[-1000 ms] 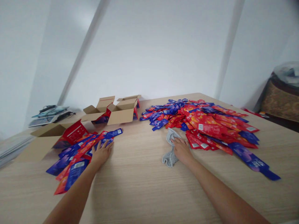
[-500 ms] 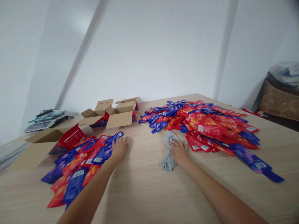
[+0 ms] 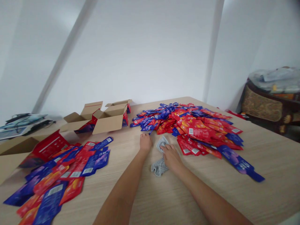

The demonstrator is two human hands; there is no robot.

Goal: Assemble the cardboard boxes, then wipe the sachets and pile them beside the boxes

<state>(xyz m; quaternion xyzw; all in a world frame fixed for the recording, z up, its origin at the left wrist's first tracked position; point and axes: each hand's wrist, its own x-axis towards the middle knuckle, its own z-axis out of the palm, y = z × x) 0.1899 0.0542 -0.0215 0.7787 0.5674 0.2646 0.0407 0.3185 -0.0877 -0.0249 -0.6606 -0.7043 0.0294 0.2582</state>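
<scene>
My left hand (image 3: 145, 142) is low over the table at the near left edge of a large heap of red and blue pouches (image 3: 197, 125). Its fingers are bent and slightly apart, close to a blue pouch (image 3: 149, 127); I see nothing held in them. Under my right hand (image 3: 172, 156) lies a crumpled grey knit cloth (image 3: 160, 167), with the fingers closed over its middle. To the left, a second group of flat red and blue pouches (image 3: 76, 161) is spread in overlapping rows, apart from both hands.
Opened cardboard boxes (image 3: 110, 123) with red printed sides stand along the back left. Another open box (image 3: 48, 145) stands beside the left pouches. Masks and papers (image 3: 22, 123) lie at the far left. A patterned chair (image 3: 260, 101) bearing plastic bags stands beyond the table's right edge.
My left hand has left the pouches on the left and moved right to the heap's edge. My right hand stays on the grey cloth. The view has turned slightly right.
</scene>
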